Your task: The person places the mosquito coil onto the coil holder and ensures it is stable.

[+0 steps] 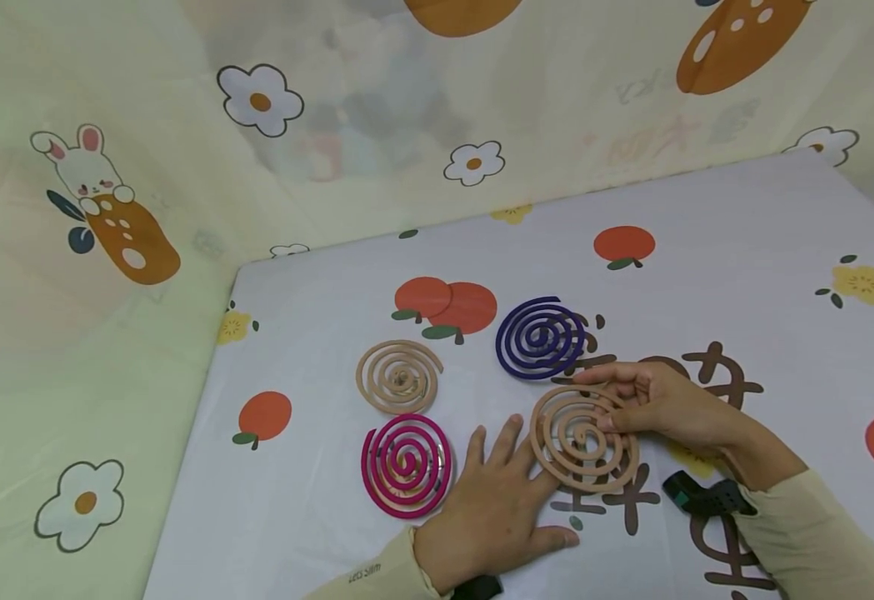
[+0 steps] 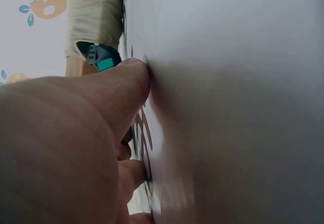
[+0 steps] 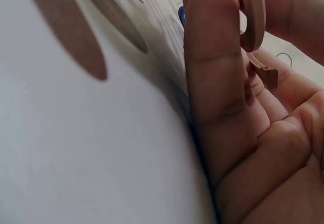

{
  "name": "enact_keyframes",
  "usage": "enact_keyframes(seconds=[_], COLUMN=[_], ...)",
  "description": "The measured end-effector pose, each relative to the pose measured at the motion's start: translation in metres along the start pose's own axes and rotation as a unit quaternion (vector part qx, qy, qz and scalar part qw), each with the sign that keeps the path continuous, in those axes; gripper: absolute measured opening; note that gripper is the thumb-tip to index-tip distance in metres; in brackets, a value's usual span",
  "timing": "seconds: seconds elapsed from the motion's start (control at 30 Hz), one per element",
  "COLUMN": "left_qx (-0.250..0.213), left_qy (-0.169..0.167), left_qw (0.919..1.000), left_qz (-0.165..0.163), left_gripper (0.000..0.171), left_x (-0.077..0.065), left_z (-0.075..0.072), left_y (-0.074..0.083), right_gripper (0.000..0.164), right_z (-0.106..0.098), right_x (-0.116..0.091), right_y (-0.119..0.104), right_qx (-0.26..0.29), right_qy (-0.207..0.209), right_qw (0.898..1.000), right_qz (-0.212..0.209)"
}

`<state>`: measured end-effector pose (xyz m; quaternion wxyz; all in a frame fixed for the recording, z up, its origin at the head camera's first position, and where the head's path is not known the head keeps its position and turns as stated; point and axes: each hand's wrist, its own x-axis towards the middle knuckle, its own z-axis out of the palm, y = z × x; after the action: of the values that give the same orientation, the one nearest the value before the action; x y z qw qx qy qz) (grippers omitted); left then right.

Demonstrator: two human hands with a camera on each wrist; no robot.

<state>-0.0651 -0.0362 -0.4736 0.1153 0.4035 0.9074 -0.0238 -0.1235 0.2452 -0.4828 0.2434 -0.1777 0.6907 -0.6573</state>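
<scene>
My right hand (image 1: 657, 408) pinches the right side of a tan mosquito coil (image 1: 544, 450) between thumb and fingers. In the right wrist view, part of this tan coil (image 3: 254, 16) shows among the fingers. My left hand (image 1: 492, 508) lies palm down on the table with its fingers spread, and the tan coil overlaps its fingers in the head view. Just left of that hand is a pink coil (image 1: 446, 454). Behind the pink one sits a second tan coil (image 1: 362, 385). A dark blue coil (image 1: 502, 342) lies beyond the held coil.
A white cloth (image 1: 317, 317) printed with fruit, flowers and large brown characters covers the table. Pale curtain-like sheets (image 1: 362, 200) with rabbits and flowers stand along the back and left. A black band (image 1: 706, 496) is on the right wrist.
</scene>
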Motion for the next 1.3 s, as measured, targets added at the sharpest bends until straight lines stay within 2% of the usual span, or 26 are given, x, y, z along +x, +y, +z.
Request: enact_keyframes(seconds=[0.2,0.67,1.3], left_qx=[0.001,-0.005,-0.007], left_qy=[-0.001,-0.012,-0.012], left_qw=[1.0,0.9999,0.9999], left_qz=[0.001,-0.004,-0.003], left_gripper=[0.09,0.089,0.089], left_x=[0.0,0.0014,-0.0003], left_z=[0.0004,-0.0009,0.0004], left_y=[-0.0002,0.0001,-0.0007], right_gripper=[0.055,0.052,0.055], right_z=[-0.0022,-0.0041,-0.0026], right_x=[-0.0004,-0.0005,-0.0014], right_y=[0.0024,0.0026,0.0031], right_qx=[-0.017,-0.013,0.0], right_qy=[0.008,0.008,-0.021], right_qw=[1.0,1.0,1.0], right_qz=[0.005,0.001,-0.003])
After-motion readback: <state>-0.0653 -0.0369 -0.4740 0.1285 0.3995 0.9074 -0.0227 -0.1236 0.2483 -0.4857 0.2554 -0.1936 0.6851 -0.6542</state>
